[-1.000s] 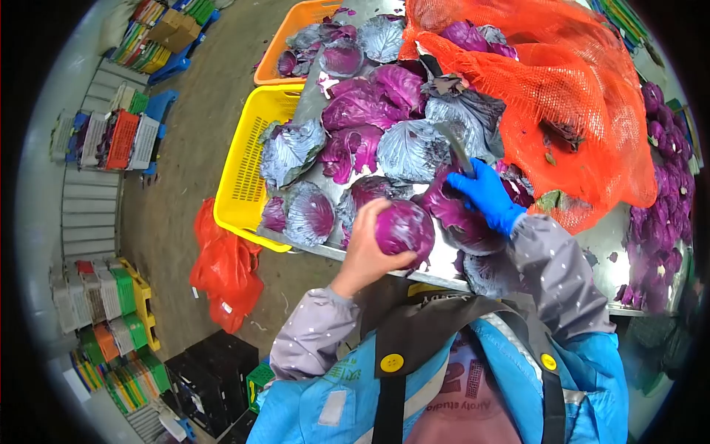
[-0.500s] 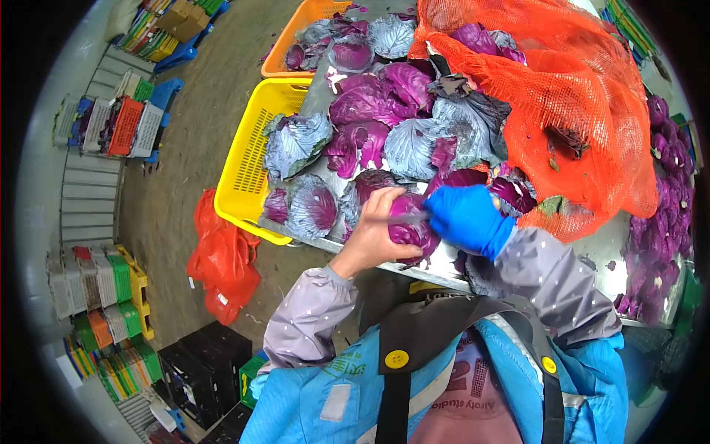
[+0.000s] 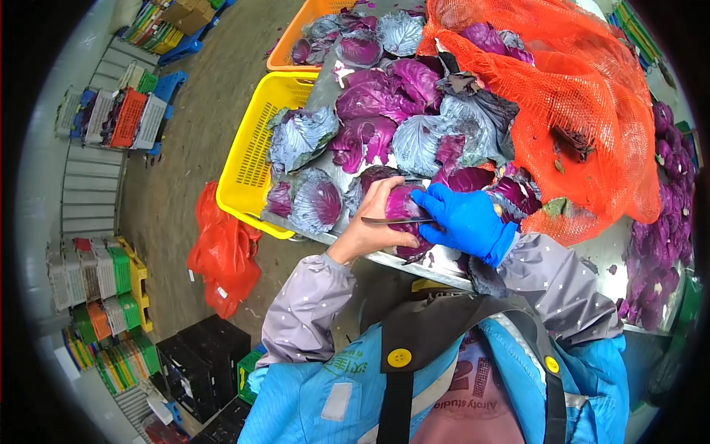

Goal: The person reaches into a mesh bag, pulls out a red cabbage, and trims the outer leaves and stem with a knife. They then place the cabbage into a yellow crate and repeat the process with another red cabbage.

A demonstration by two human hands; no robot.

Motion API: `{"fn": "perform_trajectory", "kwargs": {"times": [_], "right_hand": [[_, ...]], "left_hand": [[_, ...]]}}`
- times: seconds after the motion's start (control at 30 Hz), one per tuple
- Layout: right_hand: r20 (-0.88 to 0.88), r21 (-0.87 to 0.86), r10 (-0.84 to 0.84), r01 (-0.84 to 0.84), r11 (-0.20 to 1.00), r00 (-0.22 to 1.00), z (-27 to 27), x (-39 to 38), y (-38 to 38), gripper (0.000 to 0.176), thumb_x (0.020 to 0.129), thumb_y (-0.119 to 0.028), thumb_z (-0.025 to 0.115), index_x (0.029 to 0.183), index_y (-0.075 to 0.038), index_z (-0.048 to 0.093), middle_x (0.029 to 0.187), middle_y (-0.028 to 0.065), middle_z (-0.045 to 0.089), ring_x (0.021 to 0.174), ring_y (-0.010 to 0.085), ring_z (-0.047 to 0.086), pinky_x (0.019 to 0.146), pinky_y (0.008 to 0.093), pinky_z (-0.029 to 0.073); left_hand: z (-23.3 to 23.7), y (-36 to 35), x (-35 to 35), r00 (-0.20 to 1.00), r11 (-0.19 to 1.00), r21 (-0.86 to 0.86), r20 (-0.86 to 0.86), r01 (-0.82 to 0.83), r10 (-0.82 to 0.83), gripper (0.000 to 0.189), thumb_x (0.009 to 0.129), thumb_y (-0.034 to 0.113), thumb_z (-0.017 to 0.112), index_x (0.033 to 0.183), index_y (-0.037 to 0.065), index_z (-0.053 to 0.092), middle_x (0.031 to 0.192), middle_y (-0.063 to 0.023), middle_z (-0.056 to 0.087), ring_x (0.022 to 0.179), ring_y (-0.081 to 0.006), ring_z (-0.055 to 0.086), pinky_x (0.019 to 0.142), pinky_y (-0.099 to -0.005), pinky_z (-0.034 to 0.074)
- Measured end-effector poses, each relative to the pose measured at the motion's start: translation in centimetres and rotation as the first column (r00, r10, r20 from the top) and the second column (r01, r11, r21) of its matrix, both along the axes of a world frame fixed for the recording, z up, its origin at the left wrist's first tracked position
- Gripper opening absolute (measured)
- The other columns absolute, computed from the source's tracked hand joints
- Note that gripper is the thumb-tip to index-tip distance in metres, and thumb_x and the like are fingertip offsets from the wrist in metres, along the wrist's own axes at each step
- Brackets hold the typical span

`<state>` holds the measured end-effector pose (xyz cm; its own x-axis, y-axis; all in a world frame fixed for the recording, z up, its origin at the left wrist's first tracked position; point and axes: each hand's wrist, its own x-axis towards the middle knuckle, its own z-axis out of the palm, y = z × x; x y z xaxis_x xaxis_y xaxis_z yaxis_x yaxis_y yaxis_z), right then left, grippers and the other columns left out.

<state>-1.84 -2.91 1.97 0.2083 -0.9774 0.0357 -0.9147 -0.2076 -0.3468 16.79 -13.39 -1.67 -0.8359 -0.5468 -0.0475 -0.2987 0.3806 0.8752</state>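
Observation:
At the near edge of the metal table (image 3: 316, 228), my bare left hand (image 3: 372, 223) is wrapped round the left side of a red cabbage (image 3: 401, 203). My right hand (image 3: 464, 222), in a blue glove, grips a knife (image 3: 392, 220) and rests against the cabbage's right side. The thin blade points left across the front of the cabbage, toward my left fingers; its handle is hidden in the glove. Just beyond my hands lie loose purple cabbage leaves (image 3: 377, 100) and bluish outer leaves (image 3: 314, 200).
A yellow basket (image 3: 248, 159) and an orange basket (image 3: 292, 44) stand along the table's left side. Red mesh netting (image 3: 592, 96) covers the right part, with several cabbages (image 3: 665, 214) beyond it. A red bag (image 3: 220, 251) and black crates (image 3: 203, 370) are on the floor.
My right hand has turned, its gloved fingers now spread over the cabbage's right side. The blade shows lower across the front, and my left thumb sits lower. The view has shifted slightly.

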Motion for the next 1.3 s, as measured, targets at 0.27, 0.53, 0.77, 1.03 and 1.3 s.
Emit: {"fn": "perform_trajectory", "kwargs": {"times": [0.27, 0.53, 0.77, 1.03, 1.3], "right_hand": [[-0.089, -0.022, 0.095, -0.098, 0.995, 0.991, -0.7, -0.7, -1.0, 0.044, 0.076, -0.029, 0.066, 0.112, -0.007, 0.053, 0.096, 0.0119, 0.057, 0.063, 0.028, 0.062, 0.049, 0.0387, 0.048], [0.319, 0.048, -0.39, 0.396, 0.917, 0.864, -1.7, -4.0, -2.5, 0.017, 0.083, -0.022, 0.059, 0.089, -0.006, 0.061, 0.078, 0.0142, 0.061, 0.07, 0.034, 0.06, 0.062, 0.0413, 0.046], [0.515, 0.17, -0.294, 0.241, 0.956, 0.805, -0.3, -1.7, 0.3, 0.072, 0.078, -0.045, 0.068, 0.135, -0.009, 0.041, 0.125, 0.0187, 0.054, 0.105, 0.0359, 0.059, 0.089, 0.0388, 0.047], [0.599, 0.402, -0.505, 0.312, 0.861, 0.621, -2.1, 0.0, -1.0, 0.051, 0.079, -0.043, 0.066, 0.109, -0.002, 0.06, 0.091, 0.0188, 0.065, 0.084, 0.0305, 0.065, 0.074, 0.0397, 0.049], [0.386, 0.528, -0.566, 0.329, 0.783, 0.729, -1.4, 0.8, -0.8, 0.055, 0.072, -0.051, 0.068, 0.091, 0.0, 0.063, 0.08, 0.0198, 0.065, 0.076, 0.0343, 0.064, 0.069, 0.0423, 0.049]], "left_hand": [[-0.4, -0.5, -1.0, 0.999, 0.999, -0.026, 0.029, -0.032, 0.033, 0.097, 0.052, 0.032, 0.087, 0.131, 0.002, 0.038, 0.123, -0.0183, 0.044, 0.117, -0.0345, 0.045, 0.098, -0.0404, 0.038], [-0.1, 0.1, -0.2, 0.999, 0.998, -0.048, 0.011, -0.03, 0.03, 0.088, 0.054, 0.03, 0.084, 0.127, 0.003, 0.042, 0.121, -0.0157, 0.044, 0.117, -0.0294, 0.046, 0.099, -0.0379, 0.038], [-0.5, -0.5, 1.5, 0.999, 0.996, 0.074, 0.022, -0.044, 0.042, 0.085, 0.057, 0.029, 0.081, 0.128, 0.004, 0.04, 0.122, -0.0143, 0.043, 0.118, -0.0285, 0.044, 0.101, -0.0372, 0.035], [-0.8, -1.6, 3.5, 0.979, 0.967, 0.164, 0.1, -0.195, 0.18, 0.077, 0.068, 0.025, 0.074, 0.133, 0.005, 0.039, 0.128, -0.0154, 0.047, 0.118, -0.0256, 0.047, 0.101, -0.0352, 0.036], [-0.8, 0.1, 2.8, 0.954, 0.949, 0.1, 0.047, -0.301, 0.297, 0.076, 0.068, 0.031, 0.075, 0.131, 0.007, 0.04, 0.123, -0.019, 0.043, 0.117, -0.0311, 0.045, 0.1, -0.0388, 0.037]]}}
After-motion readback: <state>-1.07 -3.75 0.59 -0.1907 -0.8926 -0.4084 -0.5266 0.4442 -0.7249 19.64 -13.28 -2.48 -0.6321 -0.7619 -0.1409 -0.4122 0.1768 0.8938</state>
